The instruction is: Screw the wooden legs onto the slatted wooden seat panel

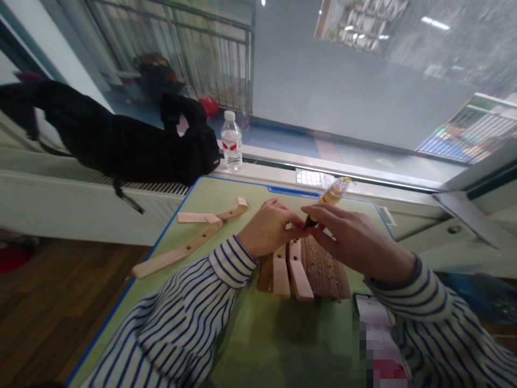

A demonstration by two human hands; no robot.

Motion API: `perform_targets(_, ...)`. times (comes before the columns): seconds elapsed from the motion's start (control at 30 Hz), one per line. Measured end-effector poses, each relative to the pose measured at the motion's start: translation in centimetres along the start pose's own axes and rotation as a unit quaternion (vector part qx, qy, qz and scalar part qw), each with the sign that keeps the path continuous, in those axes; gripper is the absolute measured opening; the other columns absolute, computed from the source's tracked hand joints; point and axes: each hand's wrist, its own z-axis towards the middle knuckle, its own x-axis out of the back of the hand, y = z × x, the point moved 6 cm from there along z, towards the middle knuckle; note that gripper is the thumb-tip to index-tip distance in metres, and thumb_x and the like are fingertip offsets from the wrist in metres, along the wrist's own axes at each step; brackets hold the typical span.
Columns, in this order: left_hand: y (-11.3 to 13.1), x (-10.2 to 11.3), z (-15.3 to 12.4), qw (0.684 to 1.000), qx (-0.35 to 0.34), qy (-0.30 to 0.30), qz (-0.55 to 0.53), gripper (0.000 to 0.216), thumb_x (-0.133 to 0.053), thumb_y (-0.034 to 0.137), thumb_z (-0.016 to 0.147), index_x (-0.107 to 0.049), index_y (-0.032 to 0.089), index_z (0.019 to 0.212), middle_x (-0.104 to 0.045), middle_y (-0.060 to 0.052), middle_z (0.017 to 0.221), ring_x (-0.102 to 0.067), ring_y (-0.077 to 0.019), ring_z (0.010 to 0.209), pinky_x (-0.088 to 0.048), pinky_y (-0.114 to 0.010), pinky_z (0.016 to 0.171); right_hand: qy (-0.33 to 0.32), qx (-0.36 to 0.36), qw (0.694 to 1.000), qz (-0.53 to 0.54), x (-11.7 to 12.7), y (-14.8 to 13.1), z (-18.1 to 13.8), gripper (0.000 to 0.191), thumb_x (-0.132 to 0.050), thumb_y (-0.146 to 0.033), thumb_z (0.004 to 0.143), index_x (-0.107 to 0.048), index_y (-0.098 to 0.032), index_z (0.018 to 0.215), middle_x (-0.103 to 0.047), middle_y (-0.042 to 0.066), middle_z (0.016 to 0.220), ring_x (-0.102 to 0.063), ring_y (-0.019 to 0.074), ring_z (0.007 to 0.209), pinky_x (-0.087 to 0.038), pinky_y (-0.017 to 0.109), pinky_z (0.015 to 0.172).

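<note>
My right hand grips a see-through yellow, handle-shaped thing with a black end; its exact kind is unclear. It slants down to the left, the black end between my fingers. My left hand is closed, thumb and fingertips pinched together close to that end. What they pinch is hidden. Below both hands lies a brown wood-grain board dotted with small bits. Two pale wooden strips with holes, a left one and a right one, rest on it, their far ends behind my hands.
Curved wooden pieces lie on the left of the green, blue-edged table. A phone-like object is by my right sleeve. Along the window ledge are a black bag, a water bottle and a white gridded item.
</note>
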Motion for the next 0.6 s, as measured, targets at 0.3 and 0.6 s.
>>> perform_targets(0.3,-0.26,-0.19,0.00,1.000,-0.005,-0.012,-0.003,0.020,-0.056,0.036,0.083,-0.069,0.024,0.092,-0.068,-0.002,0.084,-0.057,-0.0157,0.084,-0.034,-0.036,0.090,0.015,-0.019,0.998,-0.065,-0.19,0.19,0.07,0.029,-0.042,-0.031,0.090,-0.054,-0.019,0.114,-0.066,0.008,0.106,-0.064,0.0177,0.078,-0.044,0.028,0.062)
perform_targets(0.6,-0.18,-0.59,-0.01,0.999,-0.019,-0.032,-0.023,0.028,-0.046,0.040,0.088,-0.068,0.024,0.094,-0.066,-0.002,0.084,-0.055,-0.0157,0.087,-0.038,-0.031,0.084,0.032,-0.054,0.993,-0.099,-0.77,0.53,-0.19,0.033,-0.041,-0.041,0.090,-0.055,-0.018,0.109,-0.068,0.008,0.097,-0.064,0.0180,0.068,-0.038,0.027,0.053)
